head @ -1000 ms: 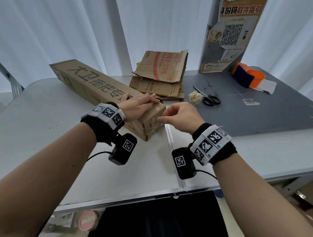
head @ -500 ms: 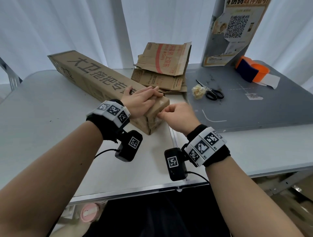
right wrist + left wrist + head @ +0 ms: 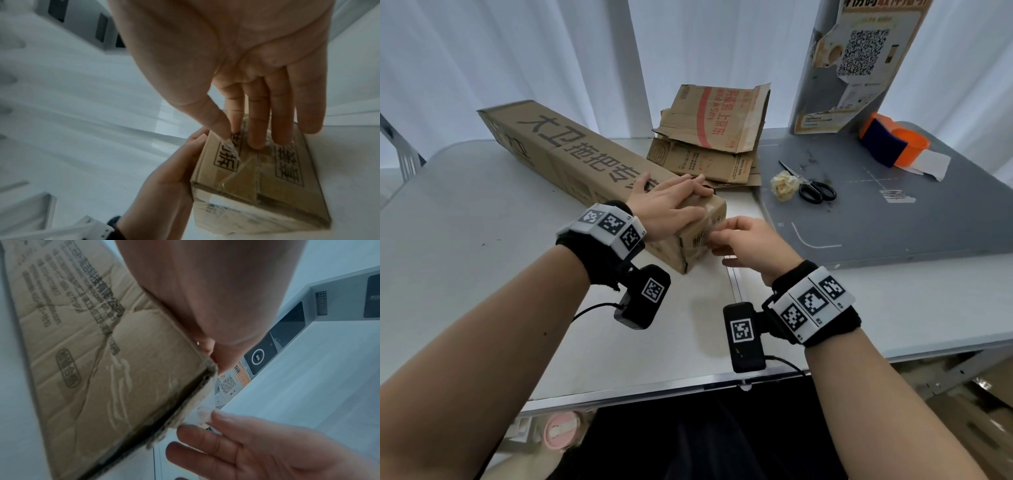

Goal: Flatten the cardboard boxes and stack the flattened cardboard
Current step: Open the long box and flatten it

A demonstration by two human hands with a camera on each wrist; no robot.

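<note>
A long brown cardboard box (image 3: 571,154) with black lettering lies diagonally on the white table (image 3: 465,240). My left hand (image 3: 681,202) presses flat on the top of its near end, fingers straight. My right hand (image 3: 714,236) is at the box's end face (image 3: 257,178). Its thumb and forefinger pinch a strip of clear tape (image 3: 230,149) that is lifting off the face, and the other fingers touch the cardboard. The left wrist view shows the box's side (image 3: 92,369) and the right hand's fingers (image 3: 257,451) at its corner.
A stack of flattened cardboard (image 3: 715,137) lies behind the box's near end. On the grey mat (image 3: 893,222) to the right are black scissors (image 3: 815,190), a wad of used tape (image 3: 784,185) and an orange tape dispenser (image 3: 893,144). A postered pillar (image 3: 856,61) stands behind.
My right hand has shifted from the box's top corner down onto the end face and taken the tape strip between thumb and forefinger. The left hand stays on the box top.
</note>
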